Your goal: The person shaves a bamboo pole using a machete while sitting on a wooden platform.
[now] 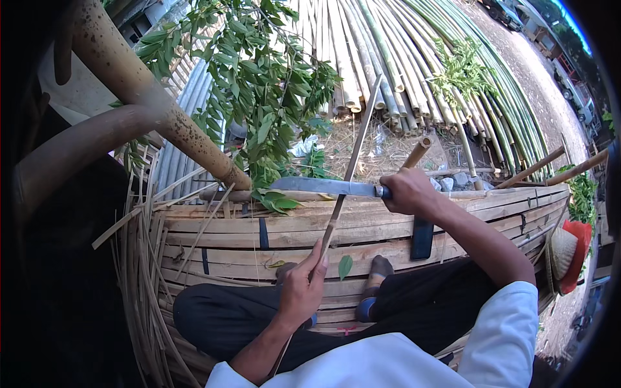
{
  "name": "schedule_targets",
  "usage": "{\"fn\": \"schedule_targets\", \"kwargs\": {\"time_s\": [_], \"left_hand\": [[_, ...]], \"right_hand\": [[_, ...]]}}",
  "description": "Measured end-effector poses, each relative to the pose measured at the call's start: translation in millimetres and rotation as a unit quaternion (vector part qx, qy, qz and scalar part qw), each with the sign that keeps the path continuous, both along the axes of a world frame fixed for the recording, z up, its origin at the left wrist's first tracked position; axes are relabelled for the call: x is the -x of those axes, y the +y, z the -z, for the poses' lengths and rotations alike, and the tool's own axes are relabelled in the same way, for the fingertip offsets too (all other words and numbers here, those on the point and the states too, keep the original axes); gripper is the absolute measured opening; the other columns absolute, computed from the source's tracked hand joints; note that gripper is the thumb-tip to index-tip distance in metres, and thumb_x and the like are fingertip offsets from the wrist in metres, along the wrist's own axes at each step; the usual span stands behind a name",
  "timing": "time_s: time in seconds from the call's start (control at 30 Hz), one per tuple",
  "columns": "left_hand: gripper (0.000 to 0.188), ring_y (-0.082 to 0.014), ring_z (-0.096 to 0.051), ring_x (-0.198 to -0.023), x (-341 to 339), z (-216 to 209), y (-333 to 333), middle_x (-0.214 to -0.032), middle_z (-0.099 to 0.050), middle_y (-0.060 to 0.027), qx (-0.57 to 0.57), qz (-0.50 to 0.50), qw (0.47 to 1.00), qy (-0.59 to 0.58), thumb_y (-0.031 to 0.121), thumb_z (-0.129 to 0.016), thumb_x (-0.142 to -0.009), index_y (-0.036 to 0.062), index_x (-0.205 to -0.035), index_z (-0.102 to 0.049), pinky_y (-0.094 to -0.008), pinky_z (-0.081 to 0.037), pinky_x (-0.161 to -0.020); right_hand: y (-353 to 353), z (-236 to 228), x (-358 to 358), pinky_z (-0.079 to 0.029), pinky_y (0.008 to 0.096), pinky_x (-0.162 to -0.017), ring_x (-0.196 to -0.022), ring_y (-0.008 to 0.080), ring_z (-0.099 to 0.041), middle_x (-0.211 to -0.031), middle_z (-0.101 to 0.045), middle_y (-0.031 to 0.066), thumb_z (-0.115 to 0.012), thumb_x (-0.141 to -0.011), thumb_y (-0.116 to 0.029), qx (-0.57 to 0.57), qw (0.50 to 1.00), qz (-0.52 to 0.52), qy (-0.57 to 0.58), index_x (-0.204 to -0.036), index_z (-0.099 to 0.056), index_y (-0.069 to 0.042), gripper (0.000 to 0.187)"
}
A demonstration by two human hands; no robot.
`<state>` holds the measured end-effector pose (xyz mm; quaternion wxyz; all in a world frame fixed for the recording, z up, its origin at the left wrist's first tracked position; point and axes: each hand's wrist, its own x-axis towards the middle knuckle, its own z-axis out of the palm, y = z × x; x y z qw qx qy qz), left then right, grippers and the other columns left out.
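My right hand (411, 192) is closed round the dark handle of a long, broad-bladed knife (310, 186). The blade points left and lies across a long, narrow bamboo strip (358, 145), seeming to touch it. Lower down, my left hand (304, 288) grips that same strip, with its fingers along it. From my lap the strip slants up and away, its far end reaching toward the bamboo poles (375, 45). Beneath both hands is a platform of split bamboo slats (304, 229), where my feet rest.
A dark phone (422, 239) and a green leaf (345, 266) lie on the slats. Thin offcut strips (145, 278) pile up at left, below a thick bamboo post (145, 97). Leafy branches (252, 84) hang ahead. A straw hat with red (566, 255) sits at right.
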<state>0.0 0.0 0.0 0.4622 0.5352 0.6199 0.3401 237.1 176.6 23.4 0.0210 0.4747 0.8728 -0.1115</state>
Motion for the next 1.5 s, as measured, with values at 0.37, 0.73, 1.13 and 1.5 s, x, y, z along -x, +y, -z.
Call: {"fn": "schedule_targets", "kwargs": {"time_s": [0.37,0.73,1.13,1.5], "left_hand": [[0.041,-0.0084,-0.038,-0.058,1.7,-0.6,1.4,-0.063,-0.042,-0.0008,-0.054,0.025,0.997,0.039,0.013,-0.056,-0.096,0.0041,-0.135,-0.05,-0.0256,-0.036,-0.053],[0.041,-0.0237,-0.051,-0.066,-4.3,-12.8,-5.7,-0.076,-0.054,-0.0167,-0.038,0.071,0.996,0.031,0.01,-0.054,-0.095,0.0015,-0.134,-0.05,-0.0329,-0.044,-0.062],[0.043,-0.0235,-0.054,-0.06,-1.9,-17.1,-12.1,-0.075,-0.058,-0.0204,-0.003,0.11,0.994,0.028,0.009,-0.052,-0.095,0.0023,-0.137,-0.047,-0.0333,-0.045,-0.059],[0.043,-0.0226,-0.053,-0.06,-0.8,-23.2,-31.9,-0.074,-0.057,-0.0187,-0.003,0.148,0.989,0.015,0.007,-0.057,-0.093,0.0016,-0.135,-0.049,-0.0314,-0.045,-0.06]], "right_hand": [[-12.6,16.2,8.6,-0.051,0.0478,-0.057,-0.058,0.037,-0.063,-0.059,-0.06,0.0161,-0.06,-0.071,-0.02,-0.002,1.0,-0.007,0.03,-0.072,-0.062,-0.008,0.012],[32.8,14.2,-52.0,-0.052,0.0463,-0.065,-0.067,0.0362,-0.065,-0.067,-0.064,0.0165,-0.063,-0.074,-0.025,0.044,0.986,0.161,-0.015,-0.071,-0.064,-0.006,0.019],[26.7,17.2,-62.9,-0.052,0.0464,-0.067,-0.069,0.0357,-0.065,-0.067,-0.064,0.0163,-0.062,-0.072,-0.022,0.034,0.983,0.178,-0.034,-0.073,-0.066,-0.008,0.014],[34.9,18.8,-124.0,-0.051,0.0485,-0.071,-0.072,0.0392,-0.065,-0.072,-0.065,0.0222,-0.056,-0.078,-0.025,0.006,0.946,0.323,-0.029,-0.072,-0.065,-0.005,0.023]]}}
